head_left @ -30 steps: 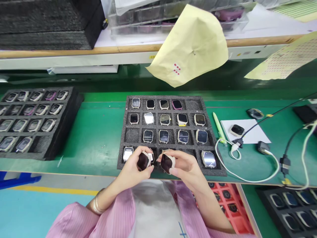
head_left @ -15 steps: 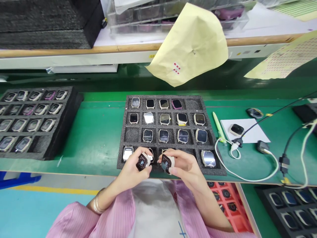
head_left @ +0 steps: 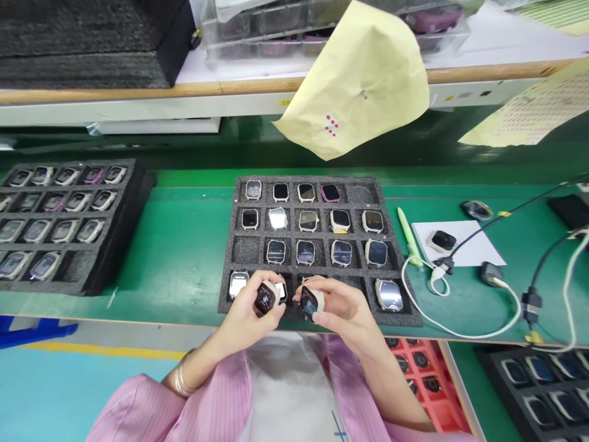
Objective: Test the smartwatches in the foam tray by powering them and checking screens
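So, the green desk (head_left: 184,245) is mostly taken up by foam trays, with watches set face up in them. The middle tray (head_left: 246,248) is the one being worked over, and most of its pockets are filled, at least where they aren't blocked by the hands. The left tray (head_left: 119,233) is nearly all loaded too, while the lower-right tray (head_left: 496,370) is cut off by the frame, so no full count can be made there. Some white paper (head_left: 478,255) is laid off to the right.

Both hands are held over the near row of the middle tray, well apart from the paper. The left watch (head_left: 267,298) is pinched between thumb and fingers of the left hand (head_left: 251,310), and the right watch (head_left: 311,302) is gripped the same way by the right hand (head_left: 343,307). Neither is seated in foam, so things look to be midway: screens lit on both, putting-down not done. One more watch (head_left: 442,240) is left on the paper, screen dark. Whether the seated ones are finished or waiting can't be told; a tiny yellow tag (head_left: 339,231) is spotted by one, meaning unclear.
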The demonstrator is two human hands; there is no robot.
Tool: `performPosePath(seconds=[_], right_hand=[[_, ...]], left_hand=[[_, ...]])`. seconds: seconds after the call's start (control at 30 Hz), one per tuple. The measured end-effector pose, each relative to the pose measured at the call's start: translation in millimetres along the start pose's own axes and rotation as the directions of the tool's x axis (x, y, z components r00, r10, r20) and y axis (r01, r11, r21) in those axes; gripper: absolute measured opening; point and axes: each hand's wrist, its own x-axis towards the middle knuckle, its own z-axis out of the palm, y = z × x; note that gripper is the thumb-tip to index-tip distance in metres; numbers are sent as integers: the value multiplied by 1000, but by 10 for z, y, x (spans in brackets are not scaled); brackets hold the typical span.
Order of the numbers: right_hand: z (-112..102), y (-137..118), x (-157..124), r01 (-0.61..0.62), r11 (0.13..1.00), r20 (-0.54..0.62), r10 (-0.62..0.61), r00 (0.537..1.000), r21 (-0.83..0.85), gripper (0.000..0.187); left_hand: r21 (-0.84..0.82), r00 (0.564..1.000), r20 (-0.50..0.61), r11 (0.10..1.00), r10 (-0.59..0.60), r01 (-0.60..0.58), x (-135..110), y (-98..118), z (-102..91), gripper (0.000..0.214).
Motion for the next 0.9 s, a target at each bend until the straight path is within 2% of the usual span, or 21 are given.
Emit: performPosePath(seconds=[0.17, 0.6, 0.77, 0.9], right_hand=[[-18, -24, -10, 36, 999, 34, -35, 999, -19, 31], [-15, -2, -8, 48, 993, -19, -50, 999, -109, 32], [-6, 20, -8, 66, 988, -50, -74, 996, -137, 31], [-20, 14, -15, 75, 988, -41, -81, 996, -137, 30]], left_hand=[[-5, 1000, 23, 1000, -1, 1, -15, 29, -9, 29], [46, 1000, -4, 999, 14, -14, -13, 23, 1, 29], [40, 1000, -24, 999, 4, -3, -4, -23, -10, 28], [3, 996, -89, 1000, 12, -12, -7, -33, -11, 27]])
